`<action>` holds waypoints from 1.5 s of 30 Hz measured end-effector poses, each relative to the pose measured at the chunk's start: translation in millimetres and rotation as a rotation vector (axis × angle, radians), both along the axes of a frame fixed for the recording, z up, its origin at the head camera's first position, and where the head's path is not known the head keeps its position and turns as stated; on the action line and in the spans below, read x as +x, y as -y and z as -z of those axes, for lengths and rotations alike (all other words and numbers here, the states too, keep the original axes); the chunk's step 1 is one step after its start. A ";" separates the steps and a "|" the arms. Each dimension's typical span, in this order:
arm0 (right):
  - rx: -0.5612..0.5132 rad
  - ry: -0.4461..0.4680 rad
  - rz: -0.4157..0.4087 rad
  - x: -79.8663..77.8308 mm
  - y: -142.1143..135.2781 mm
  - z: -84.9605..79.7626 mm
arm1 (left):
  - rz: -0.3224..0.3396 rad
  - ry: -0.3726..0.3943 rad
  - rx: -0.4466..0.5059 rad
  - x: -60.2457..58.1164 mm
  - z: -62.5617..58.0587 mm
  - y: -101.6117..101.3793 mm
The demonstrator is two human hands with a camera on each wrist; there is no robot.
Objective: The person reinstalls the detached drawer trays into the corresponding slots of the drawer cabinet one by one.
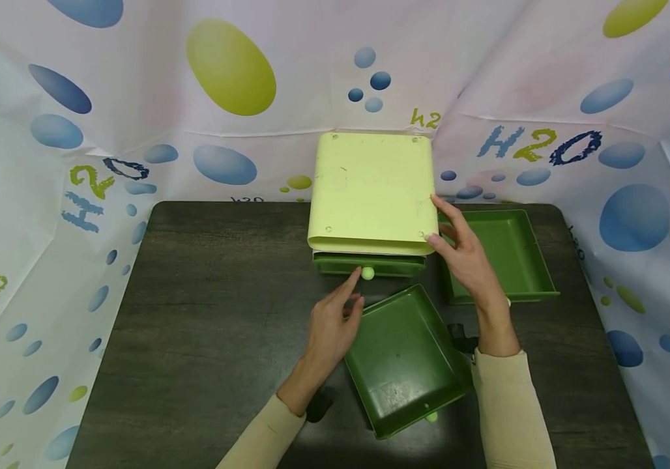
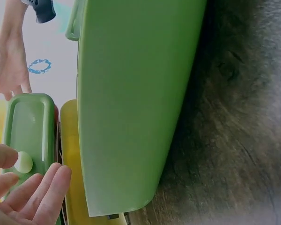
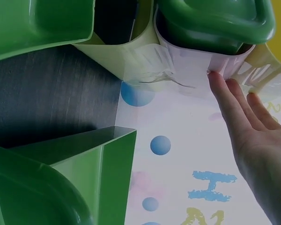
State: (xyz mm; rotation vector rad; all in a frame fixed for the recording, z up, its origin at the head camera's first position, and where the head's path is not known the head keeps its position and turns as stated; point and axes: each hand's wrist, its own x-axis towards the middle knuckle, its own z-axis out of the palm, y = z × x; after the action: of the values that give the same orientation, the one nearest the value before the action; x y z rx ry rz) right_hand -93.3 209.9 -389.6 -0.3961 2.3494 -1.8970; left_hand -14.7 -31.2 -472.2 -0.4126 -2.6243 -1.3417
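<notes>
A small drawer unit (image 1: 373, 189) with a pale yellow-green top stands at the back of the table. A dark green drawer (image 1: 335, 264) sits in it, its front sticking out slightly past the casing. My left hand (image 1: 332, 326) touches the drawer's round light-green knob (image 1: 368, 273) with the index fingertip, the other fingers loosely extended. Against the unit's right side, my right hand (image 1: 470, 260) rests its fingers, thumb at the front corner. In the right wrist view, that drawer shows in a pale lilac middle section (image 3: 196, 70), between yellowish ones.
One removed green drawer (image 1: 411, 358) lies at an angle in front of the unit, between my forearms. Another green drawer (image 1: 505, 254) is to the right, partly behind my right hand. Behind the dark wooden table (image 1: 206, 326) hangs a white sheet (image 1: 305, 58) with coloured spots.
</notes>
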 end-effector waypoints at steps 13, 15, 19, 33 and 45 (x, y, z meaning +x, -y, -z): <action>0.004 0.007 0.007 -0.1 -0.2 0.2 | -0.004 0.001 0.034 -5.3 0.8 -2.3; 0.000 0.004 0.007 -0.3 -0.1 0.3 | -0.007 0.017 0.021 -6.4 0.7 -2.7; -0.008 -0.001 0.000 -1.4 -0.1 -0.6 | -0.014 0.034 0.006 -8.6 -0.2 -4.2; -0.001 0.005 0.002 -2.7 -0.9 -2.3 | -0.009 0.038 0.007 -11.7 -1.7 -3.6; 0.050 -0.004 0.037 1.4 5.3 -8.1 | -0.073 -0.018 0.037 -17.5 -1.5 24.8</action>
State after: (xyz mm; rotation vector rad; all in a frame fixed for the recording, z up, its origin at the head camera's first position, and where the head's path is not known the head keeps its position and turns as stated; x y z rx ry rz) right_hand -91.9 204.6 -381.4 -0.3545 2.4177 -1.8496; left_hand -32.2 -56.0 -470.7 -0.3181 -2.5700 -1.3548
